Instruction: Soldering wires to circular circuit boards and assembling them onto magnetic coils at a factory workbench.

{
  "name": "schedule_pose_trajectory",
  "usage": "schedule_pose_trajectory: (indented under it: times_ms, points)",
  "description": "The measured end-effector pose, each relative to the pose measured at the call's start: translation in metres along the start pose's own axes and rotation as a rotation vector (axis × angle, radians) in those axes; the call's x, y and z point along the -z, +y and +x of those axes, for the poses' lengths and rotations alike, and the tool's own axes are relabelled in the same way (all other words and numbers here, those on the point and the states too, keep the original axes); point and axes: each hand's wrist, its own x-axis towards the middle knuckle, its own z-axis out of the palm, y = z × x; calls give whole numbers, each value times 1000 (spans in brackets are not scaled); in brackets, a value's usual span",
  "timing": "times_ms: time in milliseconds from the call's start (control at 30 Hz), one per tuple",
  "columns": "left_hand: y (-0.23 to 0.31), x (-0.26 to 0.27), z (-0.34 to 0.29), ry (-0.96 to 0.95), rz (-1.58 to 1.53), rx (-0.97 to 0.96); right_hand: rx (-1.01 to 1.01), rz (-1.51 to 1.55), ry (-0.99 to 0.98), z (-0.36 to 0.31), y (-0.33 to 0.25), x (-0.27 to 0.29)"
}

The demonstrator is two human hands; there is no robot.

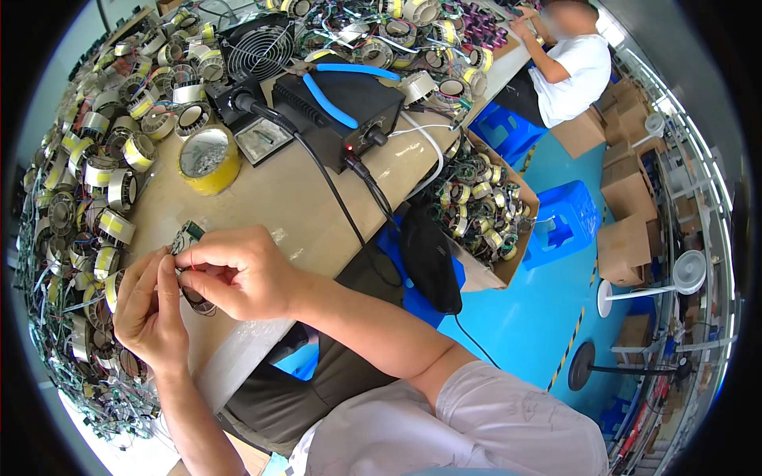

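Note:
My left hand (151, 309) and my right hand (244, 274) meet over the near left of the table, fingertips almost touching. Between them is a small green circuit board (189, 235) with thin wires, one of them red. The left fingers are closed at its left side; the right thumb and forefinger pinch close by it. Dark looped wire (197, 303) hangs below the right fingers. My fingers cover much of the piece, so its full shape is hidden. Wound motor stators (116, 227) with yellow tape and wires lie heaped beside my left hand.
Farther back stand a yellow round tub (208, 163) of grey scraps, a black soldering station (337, 107) with blue-handled pliers (333, 95) on top, and a fan (258, 51). Cables cross the table. Right are a carton of stators (484, 206), a blue stool (565, 214) and a seated person (567, 63).

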Motion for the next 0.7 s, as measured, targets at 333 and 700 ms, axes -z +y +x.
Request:
schedule_pose_trajectory:
  times_ms: [333,700]
  points:
    - [-1,1,-1,14,-2,-4,-185,169,-6,-1,-3,-3]
    - [-2,0,-1,20,-40,4,-163,148,-3,0,-3,-2]
